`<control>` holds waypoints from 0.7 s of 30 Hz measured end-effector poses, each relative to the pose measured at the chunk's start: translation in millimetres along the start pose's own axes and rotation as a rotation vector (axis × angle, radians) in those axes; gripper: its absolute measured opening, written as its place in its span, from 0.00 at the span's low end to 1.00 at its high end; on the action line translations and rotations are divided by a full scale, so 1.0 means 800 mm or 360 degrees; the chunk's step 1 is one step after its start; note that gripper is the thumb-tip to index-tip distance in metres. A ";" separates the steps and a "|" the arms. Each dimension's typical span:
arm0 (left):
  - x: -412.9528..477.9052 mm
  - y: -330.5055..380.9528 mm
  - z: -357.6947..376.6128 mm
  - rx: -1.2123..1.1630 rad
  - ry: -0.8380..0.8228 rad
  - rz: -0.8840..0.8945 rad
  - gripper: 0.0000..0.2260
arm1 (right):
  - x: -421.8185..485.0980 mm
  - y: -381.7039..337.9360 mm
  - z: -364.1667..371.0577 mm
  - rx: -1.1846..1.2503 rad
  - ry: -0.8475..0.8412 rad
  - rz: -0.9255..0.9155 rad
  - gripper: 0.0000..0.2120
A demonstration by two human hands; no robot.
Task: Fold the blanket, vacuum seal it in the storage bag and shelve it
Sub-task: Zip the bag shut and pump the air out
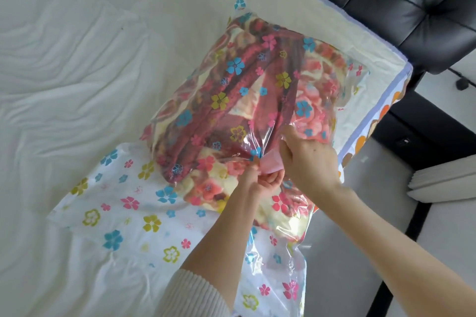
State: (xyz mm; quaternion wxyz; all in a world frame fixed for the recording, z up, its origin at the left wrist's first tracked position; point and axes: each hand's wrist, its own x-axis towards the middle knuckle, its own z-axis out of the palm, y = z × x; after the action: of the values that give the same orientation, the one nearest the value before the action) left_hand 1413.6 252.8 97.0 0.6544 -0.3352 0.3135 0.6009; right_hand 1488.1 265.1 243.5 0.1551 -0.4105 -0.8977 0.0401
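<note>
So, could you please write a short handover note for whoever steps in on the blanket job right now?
Left hand: fingers curled, pinching the pink valve piece on the storage bag.
Right hand: resting on the bag beside the valve, fingers bent onto the plastic; whether it grips is unclear.
Things: the folded blanket is inside the clear flowered bag, which lies on the white bed near its corner.
Done: blanket folded and bagged.
Left: the bag looks puffy, so the air probably still has to come out; then shelve it. I cannot tell whether the opening is sealed.
</note>
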 end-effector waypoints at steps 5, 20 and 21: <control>-0.005 0.007 0.000 -0.0030 -0.0061 -0.0026 0.10 | 0.015 -0.017 -0.087 0.0111 0.0642 0.0075 0.07; -0.002 0.006 0.006 0.0062 0.0038 -0.0055 0.11 | -0.005 -0.006 0.005 -0.0072 0.0025 0.0108 0.12; -0.001 0.006 0.006 0.0069 0.0022 -0.0061 0.11 | 0.001 0.001 -0.003 -0.0123 -0.0056 0.0084 0.13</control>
State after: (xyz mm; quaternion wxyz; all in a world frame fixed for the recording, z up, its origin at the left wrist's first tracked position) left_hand 1408.6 256.3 99.9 0.6708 -0.3309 0.3246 0.5789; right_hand 1489.1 266.1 246.1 0.1222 -0.4390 -0.8900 0.0166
